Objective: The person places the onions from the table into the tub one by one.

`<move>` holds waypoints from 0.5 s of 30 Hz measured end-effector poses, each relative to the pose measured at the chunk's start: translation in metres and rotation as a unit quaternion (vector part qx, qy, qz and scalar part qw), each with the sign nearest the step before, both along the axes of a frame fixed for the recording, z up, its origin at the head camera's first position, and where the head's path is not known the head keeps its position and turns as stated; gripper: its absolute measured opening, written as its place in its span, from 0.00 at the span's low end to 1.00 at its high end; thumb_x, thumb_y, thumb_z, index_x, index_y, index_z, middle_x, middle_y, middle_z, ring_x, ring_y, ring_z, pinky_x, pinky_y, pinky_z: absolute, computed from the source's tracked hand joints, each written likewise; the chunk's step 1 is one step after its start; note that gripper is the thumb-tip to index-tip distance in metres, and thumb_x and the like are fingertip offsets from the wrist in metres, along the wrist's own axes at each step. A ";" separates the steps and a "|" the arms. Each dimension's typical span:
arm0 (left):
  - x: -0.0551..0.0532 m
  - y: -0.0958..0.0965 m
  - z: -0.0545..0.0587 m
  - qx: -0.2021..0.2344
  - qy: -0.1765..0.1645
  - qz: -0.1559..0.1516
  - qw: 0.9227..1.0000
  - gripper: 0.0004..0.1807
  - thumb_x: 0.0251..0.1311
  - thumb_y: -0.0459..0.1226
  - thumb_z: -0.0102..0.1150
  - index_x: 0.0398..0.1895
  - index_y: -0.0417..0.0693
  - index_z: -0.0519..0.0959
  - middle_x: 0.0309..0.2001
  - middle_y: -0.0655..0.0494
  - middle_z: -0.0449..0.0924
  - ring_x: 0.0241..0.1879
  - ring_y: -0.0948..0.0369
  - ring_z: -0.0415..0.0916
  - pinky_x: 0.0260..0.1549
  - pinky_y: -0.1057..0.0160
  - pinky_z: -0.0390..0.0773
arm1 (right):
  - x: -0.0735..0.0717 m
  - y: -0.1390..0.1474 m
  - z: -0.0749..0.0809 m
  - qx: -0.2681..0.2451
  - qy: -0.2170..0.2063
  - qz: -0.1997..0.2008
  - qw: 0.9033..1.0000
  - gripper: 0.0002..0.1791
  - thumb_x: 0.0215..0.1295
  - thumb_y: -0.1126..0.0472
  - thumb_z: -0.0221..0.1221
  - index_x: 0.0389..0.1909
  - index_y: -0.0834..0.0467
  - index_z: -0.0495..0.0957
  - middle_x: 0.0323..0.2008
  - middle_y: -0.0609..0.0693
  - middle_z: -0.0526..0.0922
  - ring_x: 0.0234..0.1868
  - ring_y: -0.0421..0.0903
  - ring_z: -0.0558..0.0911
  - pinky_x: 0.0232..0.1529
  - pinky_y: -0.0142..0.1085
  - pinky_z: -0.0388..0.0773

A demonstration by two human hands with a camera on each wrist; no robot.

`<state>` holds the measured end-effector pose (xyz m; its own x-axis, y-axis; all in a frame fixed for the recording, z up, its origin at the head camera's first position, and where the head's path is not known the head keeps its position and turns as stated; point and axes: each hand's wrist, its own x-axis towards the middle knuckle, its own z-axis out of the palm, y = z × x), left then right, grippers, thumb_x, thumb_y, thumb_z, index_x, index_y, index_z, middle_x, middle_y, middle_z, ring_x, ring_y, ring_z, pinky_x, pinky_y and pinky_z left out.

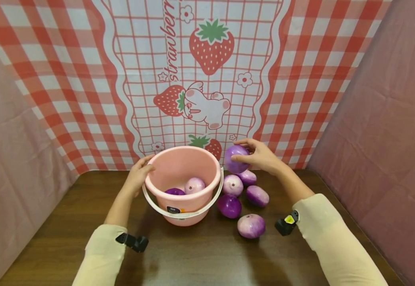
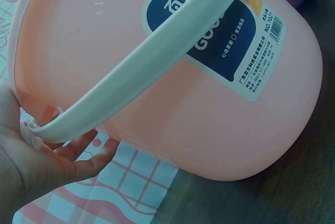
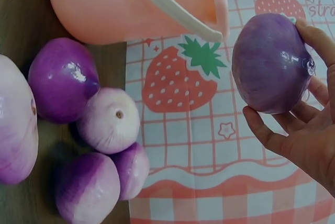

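My right hand point(image 1: 261, 158) holds a purple onion point(image 1: 236, 159) between thumb and fingers, raised beside the bucket's right rim. In the right wrist view the onion point(image 3: 272, 63) shows its smooth skin and a small stem end. A pink plastic bucket point(image 1: 184, 203) with a white handle point(image 1: 184, 215) stands on the table, its handle swung down in front. My left hand point(image 1: 137, 176) grips the bucket's left rim, near the handle joint in the left wrist view. Inside lie a pale onion point(image 1: 194, 185) and a dark purple onion point(image 1: 175, 191), partly hidden by the front wall.
Right of the bucket, several onions sit on the wooden table point(image 1: 193, 258): a dark purple onion point(image 1: 229, 206), a pale onion point(image 1: 233, 185), and a two-toned onion point(image 1: 251, 226) nearest me among them. A strawberry-print cloth point(image 1: 207, 79) hangs behind; pink cloth point(image 1: 368, 119) flanks both sides.
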<state>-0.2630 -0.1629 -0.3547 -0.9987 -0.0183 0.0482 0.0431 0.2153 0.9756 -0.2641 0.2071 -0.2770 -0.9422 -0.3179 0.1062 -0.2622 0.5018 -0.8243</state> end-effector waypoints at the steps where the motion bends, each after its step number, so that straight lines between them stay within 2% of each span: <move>1: 0.000 0.000 0.000 0.000 0.000 -0.001 1.000 0.31 0.58 0.33 0.45 0.69 0.44 0.60 0.62 0.36 0.65 0.51 0.49 0.70 0.46 0.64 0.78 | 0.000 -0.002 0.001 0.004 0.008 0.000 1.000 0.34 0.51 0.49 0.67 0.59 0.54 0.70 0.52 0.59 0.76 0.50 0.53 0.76 0.38 0.39 0.82; 5: 0.000 -0.001 -0.001 0.002 -0.003 -0.002 1.000 0.31 0.58 0.33 0.45 0.69 0.44 0.60 0.63 0.37 0.64 0.53 0.48 0.69 0.47 0.63 0.78 | 0.000 -0.008 0.003 0.022 0.040 0.003 0.999 0.33 0.51 0.49 0.67 0.59 0.55 0.71 0.51 0.57 0.77 0.52 0.51 0.75 0.43 0.37 0.79; 9: -0.001 -0.001 -0.001 0.004 -0.002 -0.001 1.000 0.31 0.58 0.33 0.45 0.69 0.44 0.61 0.63 0.37 0.64 0.52 0.49 0.70 0.46 0.64 0.78 | -0.001 -0.013 0.005 0.023 0.044 -0.002 0.999 0.34 0.50 0.47 0.67 0.59 0.52 0.71 0.52 0.55 0.77 0.53 0.50 0.75 0.48 0.39 0.78; 15: 0.000 0.000 0.000 0.003 -0.003 0.001 1.000 0.31 0.58 0.33 0.46 0.69 0.45 0.61 0.62 0.37 0.65 0.51 0.49 0.71 0.45 0.64 0.79 | -0.003 -0.023 0.008 0.021 0.051 0.001 0.998 0.34 0.50 0.48 0.67 0.59 0.52 0.71 0.53 0.55 0.77 0.53 0.51 0.75 0.50 0.42 0.77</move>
